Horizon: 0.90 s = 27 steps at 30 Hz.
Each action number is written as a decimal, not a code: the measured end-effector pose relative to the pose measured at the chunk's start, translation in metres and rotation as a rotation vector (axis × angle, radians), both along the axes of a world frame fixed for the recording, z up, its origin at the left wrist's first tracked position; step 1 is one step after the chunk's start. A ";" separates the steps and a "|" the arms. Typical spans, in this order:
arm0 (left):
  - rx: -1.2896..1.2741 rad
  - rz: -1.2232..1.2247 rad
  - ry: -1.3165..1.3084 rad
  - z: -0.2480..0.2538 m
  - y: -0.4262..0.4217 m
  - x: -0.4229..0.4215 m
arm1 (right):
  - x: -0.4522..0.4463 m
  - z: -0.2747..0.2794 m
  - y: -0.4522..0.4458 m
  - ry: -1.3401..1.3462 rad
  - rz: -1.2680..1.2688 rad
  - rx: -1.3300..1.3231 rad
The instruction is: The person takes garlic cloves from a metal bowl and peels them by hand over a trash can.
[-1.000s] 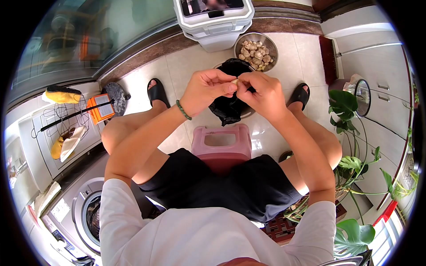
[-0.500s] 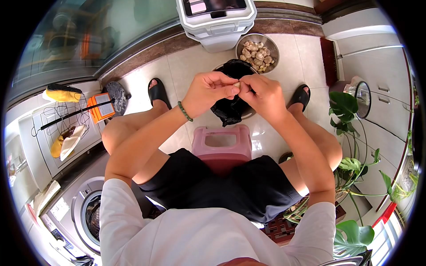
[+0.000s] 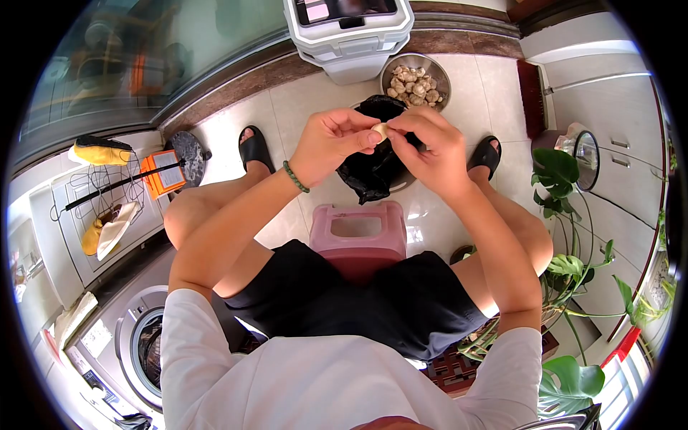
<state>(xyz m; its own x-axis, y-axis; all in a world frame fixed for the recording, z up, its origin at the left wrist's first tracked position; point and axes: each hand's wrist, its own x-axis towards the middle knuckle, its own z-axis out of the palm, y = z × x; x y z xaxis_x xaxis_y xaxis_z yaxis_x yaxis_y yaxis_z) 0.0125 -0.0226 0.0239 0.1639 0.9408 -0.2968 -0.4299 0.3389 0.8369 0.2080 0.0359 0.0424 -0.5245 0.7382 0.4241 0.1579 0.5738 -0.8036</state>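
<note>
A small pale garlic clove (image 3: 380, 131) is pinched between my two hands. My left hand (image 3: 335, 143), with a green bead bracelet at the wrist, grips it between thumb and fingers from the left. From the right, the thumb and fingertips of my right hand (image 3: 428, 147) close on its other side. Directly below the hands stands a bin lined with a black plastic bag (image 3: 369, 178), partly covered by them. Beyond it, a steel bowl (image 3: 446, 92) holds several garlic bulbs (image 3: 412, 86).
A pink plastic stool (image 3: 358, 247) stands between my knees. At the top is a light grey bin with a phone (image 3: 347, 10) on it. Leafy plants (image 3: 555, 172) and white cabinets line the right. A wire rack, an orange box (image 3: 163, 174) and a washing machine (image 3: 143, 344) are on the left.
The right hand has drawn slightly right and turned, and its fingers have shifted on the clove. More of the pale clove shows now. The left hand has moved only a little.
</note>
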 end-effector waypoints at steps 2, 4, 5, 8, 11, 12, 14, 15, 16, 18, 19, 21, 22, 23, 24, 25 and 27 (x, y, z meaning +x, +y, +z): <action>0.007 0.008 0.016 0.000 0.000 0.001 | -0.001 -0.002 -0.001 -0.027 -0.017 0.030; 0.015 0.017 0.033 -0.001 0.000 0.002 | -0.001 -0.004 -0.002 -0.054 -0.032 0.060; 0.037 0.022 0.039 -0.002 0.000 0.002 | -0.002 -0.005 -0.002 -0.070 -0.044 0.082; 0.058 0.030 0.053 0.000 -0.001 0.003 | -0.003 -0.005 -0.004 -0.104 -0.067 0.105; 0.057 0.027 0.066 -0.002 -0.002 0.003 | -0.004 -0.002 -0.005 -0.132 -0.067 0.085; 0.057 0.022 0.071 -0.003 -0.002 0.003 | -0.004 -0.001 -0.005 -0.143 -0.054 0.063; 0.052 0.000 0.081 -0.005 -0.003 0.000 | -0.005 -0.002 -0.005 -0.146 -0.052 0.042; 0.050 -0.024 0.092 -0.006 -0.003 0.000 | -0.005 -0.002 -0.005 -0.148 -0.050 0.023; 0.050 -0.023 0.092 -0.005 -0.003 0.000 | -0.005 -0.002 -0.005 -0.148 -0.050 0.023; 0.073 -0.020 0.089 -0.004 -0.003 0.000 | -0.005 -0.002 -0.005 -0.123 -0.056 -0.076; 0.073 -0.020 0.089 -0.003 -0.003 0.001 | -0.005 -0.002 -0.005 -0.123 -0.056 -0.076; 0.090 -0.009 0.108 -0.002 -0.003 0.001 | -0.004 -0.004 -0.003 -0.113 -0.056 -0.122; 0.090 -0.009 0.108 -0.002 -0.003 0.001 | -0.004 -0.006 -0.002 -0.114 -0.056 -0.122; 0.093 -0.008 0.109 -0.003 -0.003 0.001 | -0.003 -0.009 -0.001 -0.084 -0.073 -0.160; 0.096 -0.007 0.111 -0.004 -0.003 0.001 | -0.003 -0.011 0.000 -0.055 -0.090 -0.199; 0.096 -0.008 0.110 -0.004 -0.003 0.000 | -0.002 -0.013 0.002 -0.056 -0.090 -0.199; 0.104 -0.019 0.118 -0.004 -0.003 -0.001 | -0.001 -0.016 0.005 0.004 -0.122 -0.245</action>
<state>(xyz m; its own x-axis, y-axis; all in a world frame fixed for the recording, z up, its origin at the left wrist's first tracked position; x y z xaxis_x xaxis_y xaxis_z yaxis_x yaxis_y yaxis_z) 0.0110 -0.0251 0.0201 0.1518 0.9645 -0.2163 -0.3212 0.2551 0.9120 0.2073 0.0408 0.0267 -0.4240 0.8769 0.2266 0.2106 0.3388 -0.9170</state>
